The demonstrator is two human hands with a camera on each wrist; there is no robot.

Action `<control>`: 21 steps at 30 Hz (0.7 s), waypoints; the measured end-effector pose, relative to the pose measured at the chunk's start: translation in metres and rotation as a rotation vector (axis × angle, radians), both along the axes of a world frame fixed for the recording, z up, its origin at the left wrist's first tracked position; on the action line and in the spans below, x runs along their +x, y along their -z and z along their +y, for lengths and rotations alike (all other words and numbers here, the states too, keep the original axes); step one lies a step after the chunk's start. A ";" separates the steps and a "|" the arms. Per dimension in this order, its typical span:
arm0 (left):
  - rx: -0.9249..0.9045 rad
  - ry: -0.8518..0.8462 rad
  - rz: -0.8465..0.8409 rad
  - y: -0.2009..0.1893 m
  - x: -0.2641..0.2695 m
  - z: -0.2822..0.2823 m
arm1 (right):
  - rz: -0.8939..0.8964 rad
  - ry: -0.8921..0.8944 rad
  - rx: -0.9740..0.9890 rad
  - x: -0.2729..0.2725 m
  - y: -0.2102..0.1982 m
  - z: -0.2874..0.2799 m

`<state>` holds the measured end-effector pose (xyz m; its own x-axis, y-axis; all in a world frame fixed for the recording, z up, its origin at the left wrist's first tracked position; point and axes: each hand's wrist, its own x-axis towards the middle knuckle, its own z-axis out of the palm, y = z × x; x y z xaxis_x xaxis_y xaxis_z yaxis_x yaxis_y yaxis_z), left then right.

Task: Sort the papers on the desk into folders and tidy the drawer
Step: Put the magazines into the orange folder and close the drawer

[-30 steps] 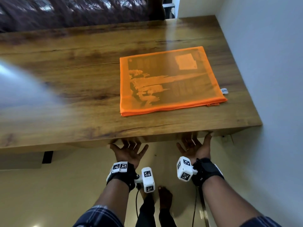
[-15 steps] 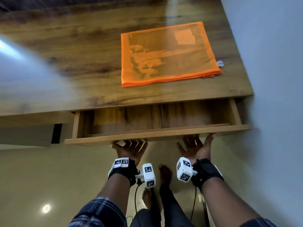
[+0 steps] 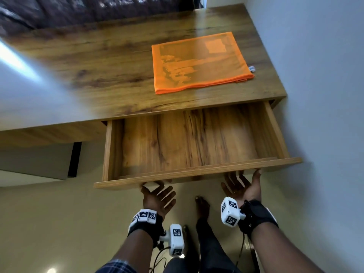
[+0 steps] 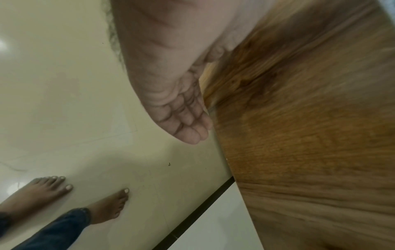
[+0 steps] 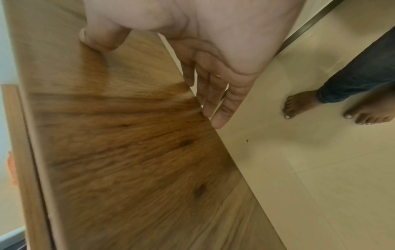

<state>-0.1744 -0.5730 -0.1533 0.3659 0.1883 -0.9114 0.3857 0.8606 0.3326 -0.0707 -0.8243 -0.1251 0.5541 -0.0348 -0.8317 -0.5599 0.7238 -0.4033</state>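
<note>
The wooden desk drawer (image 3: 187, 142) stands pulled out, and its floor shows only bare wood. An orange mesh folder (image 3: 199, 62) with papers inside lies on the desk top (image 3: 98, 66) above the drawer. Both hands are palm-up under the drawer front (image 3: 197, 173). My left hand (image 3: 157, 196) touches the front's lower edge with nearly straight fingers (image 4: 183, 118). My right hand (image 3: 242, 188) holds the front near its right end. Its thumb (image 5: 100, 37) presses the outer face (image 5: 128, 143) and its fingers (image 5: 213, 101) lie along the bottom edge.
A pale wall (image 3: 325, 75) runs close along the right of the desk and drawer. A small white tag (image 3: 252, 68) lies by the folder's right edge. Dark bedding (image 3: 98, 8) is behind the desk. My bare feet (image 3: 201, 205) stand on the tiled floor below.
The drawer went from shut to fully pulled out toward me. Both hands stayed under its front edge and moved back with it. The folder has not moved.
</note>
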 end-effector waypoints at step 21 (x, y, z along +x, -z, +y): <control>0.457 0.988 -0.493 -0.174 0.045 -0.045 | -0.352 0.075 -0.400 0.008 -0.127 0.007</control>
<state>-0.1295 -0.6184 0.0203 0.8264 -0.1013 -0.5539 0.5589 0.0276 0.8288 -0.0624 -0.8170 0.0018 0.7811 -0.3606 -0.5099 -0.2938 0.5082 -0.8095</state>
